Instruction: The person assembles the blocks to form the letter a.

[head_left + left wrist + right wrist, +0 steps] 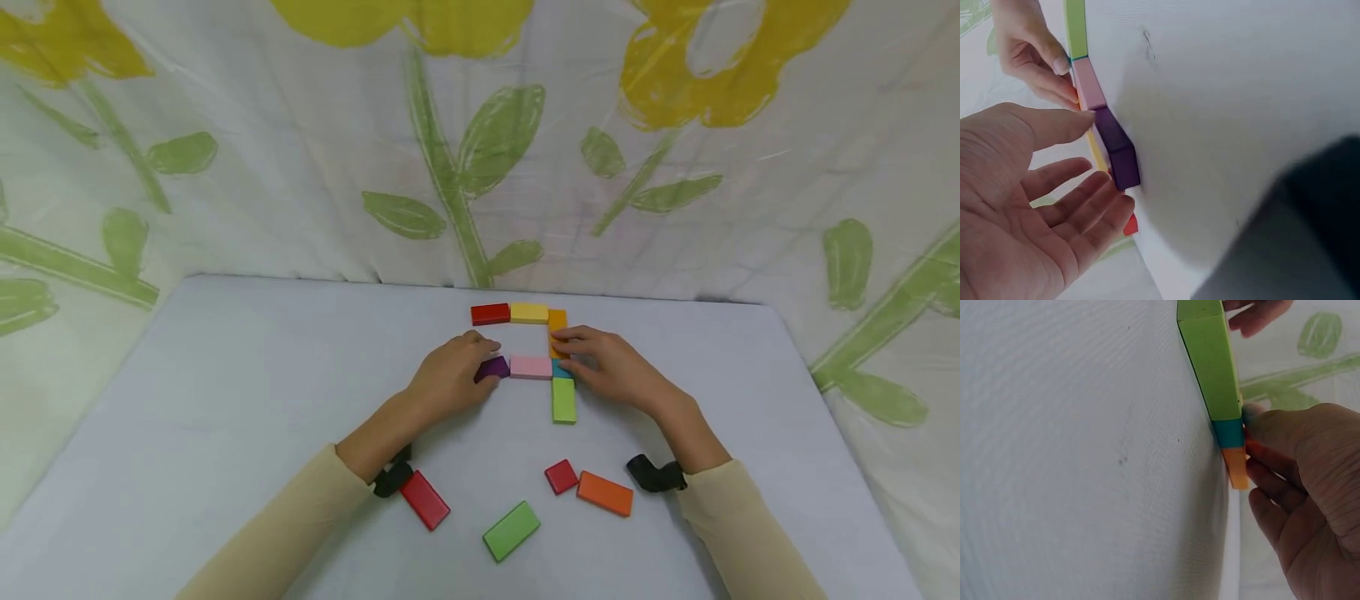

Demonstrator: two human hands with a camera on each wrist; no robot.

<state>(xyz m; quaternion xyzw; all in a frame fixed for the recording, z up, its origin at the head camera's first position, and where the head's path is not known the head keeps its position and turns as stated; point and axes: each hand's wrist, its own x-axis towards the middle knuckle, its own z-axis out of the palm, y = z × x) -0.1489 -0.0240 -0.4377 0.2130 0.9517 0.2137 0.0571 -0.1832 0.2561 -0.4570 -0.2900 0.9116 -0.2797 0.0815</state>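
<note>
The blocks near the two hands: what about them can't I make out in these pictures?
Head view: part of the purple block, hidden by the left hand.
Head view: part of the teal block, covered by the right hand.
Left wrist view: part of a red block, hidden behind the left hand.
Left wrist view: one end of the light green block, cut off by the top edge.

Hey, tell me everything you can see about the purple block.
The purple block is a dark, plain rectangular piece with flat faces and crisp edges, apparently painted or smooth wood. It lies on the white tabletop, slightly askew to the pink block, which its end meets or nearly meets. The left hand surrounds it, partly hiding it from above; the thumb is at its edge, though firm contact isn't clear.
</note>
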